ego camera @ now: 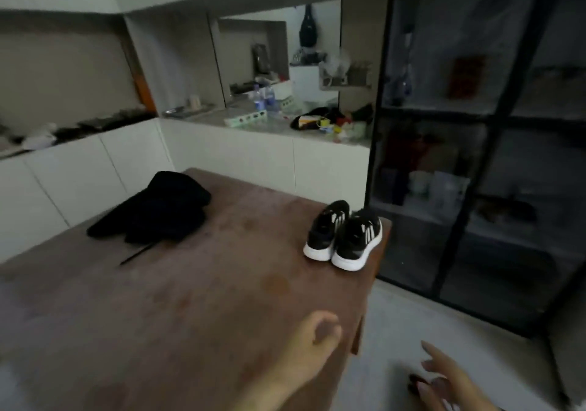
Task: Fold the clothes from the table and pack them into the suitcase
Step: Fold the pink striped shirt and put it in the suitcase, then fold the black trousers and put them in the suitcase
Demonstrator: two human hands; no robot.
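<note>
Your left hand [312, 336] hangs loosely curled, holding nothing, over the table [190, 315]; right hand [444, 382] spread open, empty. Ahead sit shoes [344, 236] with three white stripes, clothes [152, 210] farther left.

Big brown table [190, 299] in the middle. Heap of black clothes [155, 212] at its far left, not folded, with a thin black string [136, 253] poking out toward the front. Pair of black shoes [345, 236] with white soles at the far right corner, side by side. Left hand [314, 341] over the near right edge of the table, fingers softly curled, holding nothing. Right hand [444, 379] low down over the grey floor [396, 315], fingers stretched out. White cupboards [253, 163] behind, with bottles [263, 98] and blurry small stuff on top. Dark glass cabinet [475, 125] on the right.
</note>
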